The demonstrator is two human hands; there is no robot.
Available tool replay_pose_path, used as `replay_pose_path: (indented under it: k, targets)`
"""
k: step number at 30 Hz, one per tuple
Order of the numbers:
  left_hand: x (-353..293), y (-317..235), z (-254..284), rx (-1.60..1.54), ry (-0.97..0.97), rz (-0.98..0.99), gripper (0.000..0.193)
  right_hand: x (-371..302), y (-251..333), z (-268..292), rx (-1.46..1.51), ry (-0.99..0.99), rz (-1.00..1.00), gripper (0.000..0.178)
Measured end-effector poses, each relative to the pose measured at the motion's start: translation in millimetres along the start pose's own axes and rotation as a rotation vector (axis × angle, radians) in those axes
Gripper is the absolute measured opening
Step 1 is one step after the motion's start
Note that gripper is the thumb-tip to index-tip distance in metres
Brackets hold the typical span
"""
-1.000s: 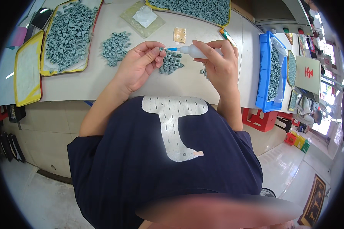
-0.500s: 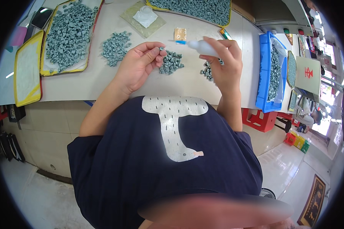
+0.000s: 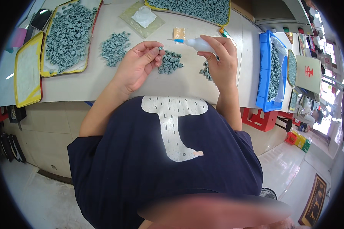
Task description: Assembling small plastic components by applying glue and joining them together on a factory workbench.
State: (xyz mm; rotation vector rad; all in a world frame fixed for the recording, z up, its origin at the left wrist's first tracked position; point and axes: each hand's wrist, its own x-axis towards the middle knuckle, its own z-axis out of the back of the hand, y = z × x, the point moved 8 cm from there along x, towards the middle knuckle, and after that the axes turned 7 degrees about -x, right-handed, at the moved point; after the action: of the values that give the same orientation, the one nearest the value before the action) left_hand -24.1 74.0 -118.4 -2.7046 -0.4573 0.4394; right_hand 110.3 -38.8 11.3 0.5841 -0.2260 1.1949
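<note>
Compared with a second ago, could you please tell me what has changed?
The right hand has drawn the white squeeze bottle away from the small grey-green piece, rightward and farther from the person; its blue tip now overlaps the beige card in view. Nothing was let go. The left hand still pinches the piece; the pile beside it looks unchanged.

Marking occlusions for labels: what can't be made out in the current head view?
Head view:
Small piece in the left hand: too small, partly covered by that hand.
Base of bottle: behind the right hand.
Rightmost loose pile: partly behind the right hand.
Far tray: cut by top edge.
</note>
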Motion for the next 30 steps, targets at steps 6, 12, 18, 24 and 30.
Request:
replay_pose_path:
  k: [6, 12, 18, 24, 30]
  targets:
    - [2, 3, -5, -0.057, 0.064, 0.037, 0.016, -5, -34, -4, 0.171, -0.052, -0.312, 0.036]
    - [-1, 11, -13, -0.072, 0.065, 0.092, 0.015, -17, -71, -45, 0.497, 0.089, -0.476, 0.035]
    - [-4, 11, -15, -0.045, 0.069, 0.099, 0.017, -9, -56, -32, 0.289, 0.169, -0.377, 0.035]
    - [-5, 8, -18, -0.018, 0.100, 0.110, 0.017, -14, -67, -18, 0.001, 0.370, -0.422, 0.027]
    - [-9, 11, -23, -0.007, 0.134, 0.134, 0.014, -25, -72, -31, -0.040, 0.430, -0.411, 0.022]
